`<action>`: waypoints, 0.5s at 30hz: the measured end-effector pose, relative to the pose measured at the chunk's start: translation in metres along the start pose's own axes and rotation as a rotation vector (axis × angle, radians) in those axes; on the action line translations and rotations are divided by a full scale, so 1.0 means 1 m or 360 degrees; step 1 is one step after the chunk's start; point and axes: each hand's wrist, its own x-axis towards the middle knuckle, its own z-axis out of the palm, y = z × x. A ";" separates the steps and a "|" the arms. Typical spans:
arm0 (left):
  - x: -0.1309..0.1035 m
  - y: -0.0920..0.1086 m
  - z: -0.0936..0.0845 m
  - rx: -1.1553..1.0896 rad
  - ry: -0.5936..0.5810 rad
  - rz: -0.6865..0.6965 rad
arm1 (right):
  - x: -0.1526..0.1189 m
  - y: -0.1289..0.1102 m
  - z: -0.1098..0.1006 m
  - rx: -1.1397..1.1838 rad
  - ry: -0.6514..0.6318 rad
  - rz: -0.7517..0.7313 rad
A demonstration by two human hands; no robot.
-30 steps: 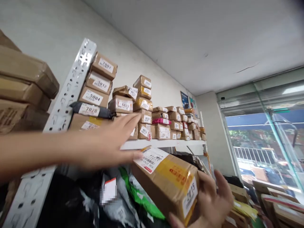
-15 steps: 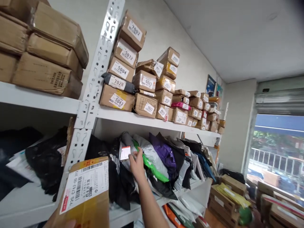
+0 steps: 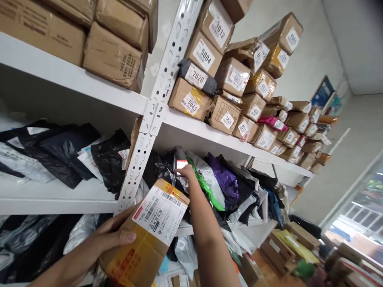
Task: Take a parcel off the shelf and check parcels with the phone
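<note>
Left hand (image 3: 112,235) is gripping a brown cardboard parcel (image 3: 143,235) with yellow tape and a white barcode label — thumb lying across the parcel's near face, fingers wrapping behind it, so closed on it. Parcel is tilting, label end pointing to about 1 o'clock, sitting low in the view just in front of the white perforated steel upright (image 3: 155,107).

Right hand (image 3: 185,172) is reaching up from the 6 o'clock edge, forearm running along the parcel's right side. Fingertips are pinching a small white and red tag (image 3: 182,164) on a grey plastic mailer bag (image 3: 179,153) standing on the middle shelf. Thumb and fingers are pressing together on the tag; the rest of the hand is hidden behind itself.

At 3 o'clock of that hand a bright green plastic mailer (image 3: 206,185) and a purple plastic mailer (image 3: 224,179) are leaning among black and grey bags. At 9 o'clock, past the upright, black plastic bags (image 3: 68,151) are lying on the white shelf board (image 3: 54,197).

At 12 o'clock the upper white shelf (image 3: 215,137) is carrying stacked brown cardboard boxes with numbered white stickers — 5043 (image 3: 190,101), 7028, 5004, 6023 readable. At 10 o'clock larger taped brown cartons (image 3: 113,56) are sitting on the neighbouring bay.
</note>
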 end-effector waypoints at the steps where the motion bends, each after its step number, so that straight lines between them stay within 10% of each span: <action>1: 0.002 0.004 0.000 0.0067 -0.0040 -0.0008 | -0.003 0.003 -0.010 0.0047 -0.0025 0.0036; 5: 0.016 0.016 0.009 0.0260 -0.0374 0.0024 | -0.057 0.039 -0.067 0.0460 -0.0018 0.0003; 9: 0.033 0.015 0.029 0.0325 -0.0617 -0.0086 | -0.169 0.099 -0.119 0.0958 0.0035 0.0104; 15: 0.057 0.002 0.083 0.0501 -0.1061 -0.0268 | -0.341 0.187 -0.143 0.1693 0.0468 0.0594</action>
